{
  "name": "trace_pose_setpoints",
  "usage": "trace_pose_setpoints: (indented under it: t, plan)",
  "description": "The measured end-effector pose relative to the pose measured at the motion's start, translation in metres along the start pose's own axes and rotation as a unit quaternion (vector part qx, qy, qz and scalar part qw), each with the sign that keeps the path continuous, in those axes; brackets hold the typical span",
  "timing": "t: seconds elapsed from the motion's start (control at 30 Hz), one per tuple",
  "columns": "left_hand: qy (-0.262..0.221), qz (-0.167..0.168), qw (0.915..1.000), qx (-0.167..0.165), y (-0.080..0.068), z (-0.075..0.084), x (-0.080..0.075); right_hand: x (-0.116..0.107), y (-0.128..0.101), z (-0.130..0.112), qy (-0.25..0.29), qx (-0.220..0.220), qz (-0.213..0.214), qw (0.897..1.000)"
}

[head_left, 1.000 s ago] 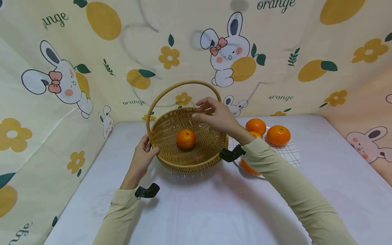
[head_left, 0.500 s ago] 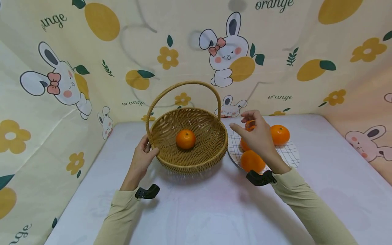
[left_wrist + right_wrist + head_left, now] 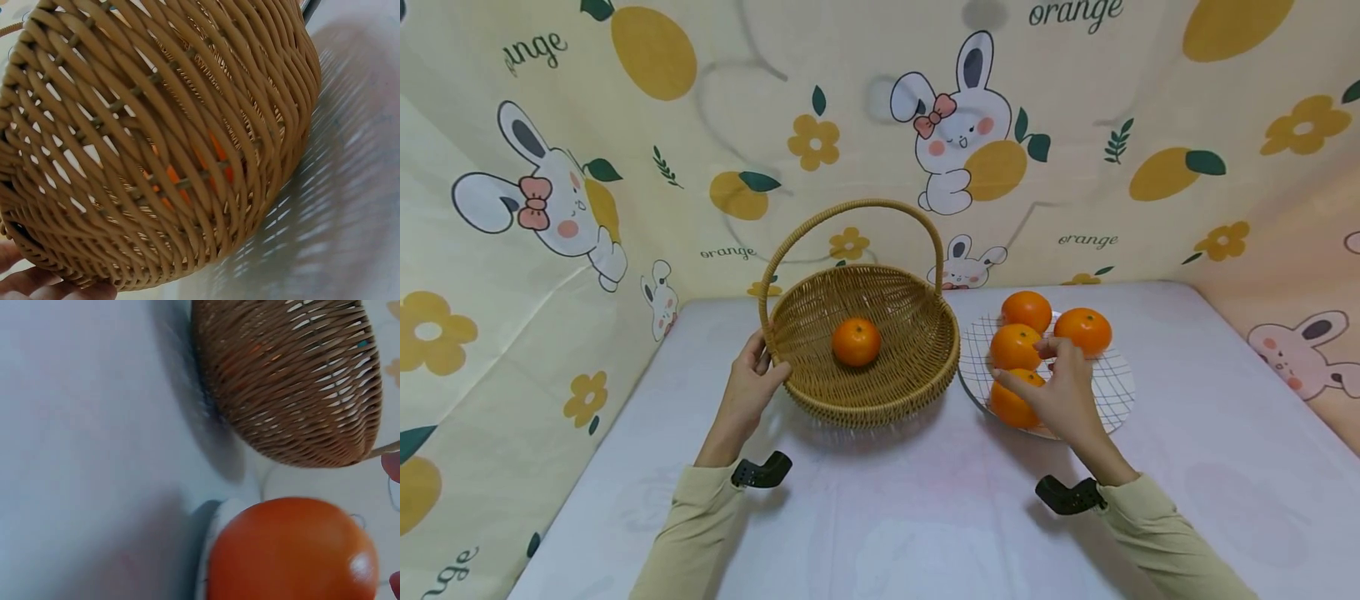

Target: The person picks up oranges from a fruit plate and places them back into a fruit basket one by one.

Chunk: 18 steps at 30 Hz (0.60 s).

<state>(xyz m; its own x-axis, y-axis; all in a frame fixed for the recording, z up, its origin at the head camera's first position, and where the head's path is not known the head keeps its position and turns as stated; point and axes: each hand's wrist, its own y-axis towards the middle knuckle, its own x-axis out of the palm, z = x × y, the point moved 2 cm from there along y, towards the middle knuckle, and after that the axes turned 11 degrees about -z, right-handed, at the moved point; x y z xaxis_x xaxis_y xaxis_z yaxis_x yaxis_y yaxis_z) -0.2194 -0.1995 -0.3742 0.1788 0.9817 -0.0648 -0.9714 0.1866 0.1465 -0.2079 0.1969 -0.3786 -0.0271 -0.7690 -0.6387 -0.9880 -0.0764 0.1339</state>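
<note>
A woven basket [image 3: 917, 367] with a tall arched handle [image 3: 850, 206] stands on the table and holds one orange [image 3: 856, 342]. My left hand [image 3: 769, 362] grips its left rim; in the left wrist view the basket wall [image 3: 187, 125] fills the frame, with my fingers [image 3: 56, 289] at the bottom. To its right a white gridded plate [image 3: 1112, 375] carries several oranges. My right hand [image 3: 1026, 367] lies over the front orange [image 3: 1006, 407], thumb and fingers curled round it. That orange [image 3: 290, 550] looms large in the right wrist view, a fingertip [image 3: 392, 465] beside it.
Three more oranges [image 3: 1026, 310] [image 3: 1082, 330] [image 3: 1013, 346] sit behind the front one on the plate. A rabbit-and-orange printed cloth [image 3: 625, 167] walls the table at the back and both sides. Pale tabletop [image 3: 887, 517] stretches toward me.
My right hand has drawn back from over the basket, crossed to the plate and come down on the front orange. The left hand and basket have stayed put.
</note>
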Motion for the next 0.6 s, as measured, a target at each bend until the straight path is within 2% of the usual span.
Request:
trace_pose_setpoints:
  t: [0.23, 0.43, 0.6]
  plan:
    - [0.008, 0.0, 1.0, -0.002, -0.001, -0.001, -0.001, 0.004, -0.01, 0.017, 0.007, 0.038, -0.037, 0.999]
    - [0.003, -0.001, 1.0, -0.001, -0.001, -0.002, -0.001, 0.005, -0.012, 0.026, 0.017, 0.044, -0.067, 0.997]
    - [0.003, -0.001, 1.0, 0.002, 0.0, -0.002, -0.001, 0.004, -0.014, 0.027, 0.019, 0.05, -0.075, 0.996]
